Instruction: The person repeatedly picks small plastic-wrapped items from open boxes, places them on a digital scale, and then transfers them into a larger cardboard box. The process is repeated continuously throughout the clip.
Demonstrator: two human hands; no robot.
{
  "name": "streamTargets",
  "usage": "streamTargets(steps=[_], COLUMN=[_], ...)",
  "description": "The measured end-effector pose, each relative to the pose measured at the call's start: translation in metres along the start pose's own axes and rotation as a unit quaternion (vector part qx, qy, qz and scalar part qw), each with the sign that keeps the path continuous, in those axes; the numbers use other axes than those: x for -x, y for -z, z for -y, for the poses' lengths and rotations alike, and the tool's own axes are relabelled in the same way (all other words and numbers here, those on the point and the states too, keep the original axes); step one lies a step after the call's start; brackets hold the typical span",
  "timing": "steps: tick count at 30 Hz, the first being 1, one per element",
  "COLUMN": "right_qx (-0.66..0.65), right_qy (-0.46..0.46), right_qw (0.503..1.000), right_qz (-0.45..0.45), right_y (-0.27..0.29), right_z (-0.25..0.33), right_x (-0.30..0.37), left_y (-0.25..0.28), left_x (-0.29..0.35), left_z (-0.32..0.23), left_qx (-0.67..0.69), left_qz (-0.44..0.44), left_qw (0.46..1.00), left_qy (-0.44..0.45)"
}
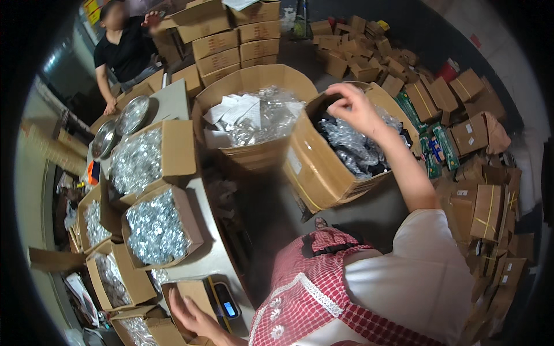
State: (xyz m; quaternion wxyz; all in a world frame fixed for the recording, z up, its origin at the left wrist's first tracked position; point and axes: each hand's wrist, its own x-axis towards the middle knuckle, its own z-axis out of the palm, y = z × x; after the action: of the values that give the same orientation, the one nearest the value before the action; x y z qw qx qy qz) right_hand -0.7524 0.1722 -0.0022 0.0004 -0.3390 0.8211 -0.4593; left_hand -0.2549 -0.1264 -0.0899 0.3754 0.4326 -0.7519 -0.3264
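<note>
Hovering over the open carton at two o'clock, the right hand had fingers curled — pinching anything, I couldn't tell — while the left hand, fingers outstretched, hung at seven, near the scale.

Uneven indoor light, bright on metal and cloth, dim in the gaps.
Light seems to fall from above: the white sleeve looks pale, small metal pieces glitter, and the plastic bags catch scattered highlights. Deep shadow darkens the floor beside the desk. The scale display glows blue. Fisheye distortion bends the outer boxes, black vignetting rounds the corners, and distant cartons look soft.
</note>
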Motion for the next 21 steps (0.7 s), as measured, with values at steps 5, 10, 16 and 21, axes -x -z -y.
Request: streamTargets(steps=[5, 10, 16, 21], right_qx=[-0.042, 0.108, 0.389, 0.265], right_qy=[-0.122, 0.021, 0.051, 0.087], right_qw=[0.992, 0.992, 0.901, 0.953], right_qz=[0.002, 0.065, 0.187, 0.12], right_y=[0.079, 0.058, 0.032, 0.047], right_z=[-0.115, -0.191, -0.249, -0.276], right_x=[-0.02, -0.035, -0.08, -0.088], left_y=[-0.12, -0.23, -0.276, -0.288], left_x=[0.011, 0.049, 0.07, 0.059], left_z=[-0.072, -0.163, -0.233, -0.237], left_qx=[0.071, 0.089, 0.07, 0.079], left_qz=[0.151, 0.281, 0.32, 0.363], left_qw=[0.986, 0.946, 0.915, 0.914], left_qy=[-0.026, -0.137, -0.234, -0.164])
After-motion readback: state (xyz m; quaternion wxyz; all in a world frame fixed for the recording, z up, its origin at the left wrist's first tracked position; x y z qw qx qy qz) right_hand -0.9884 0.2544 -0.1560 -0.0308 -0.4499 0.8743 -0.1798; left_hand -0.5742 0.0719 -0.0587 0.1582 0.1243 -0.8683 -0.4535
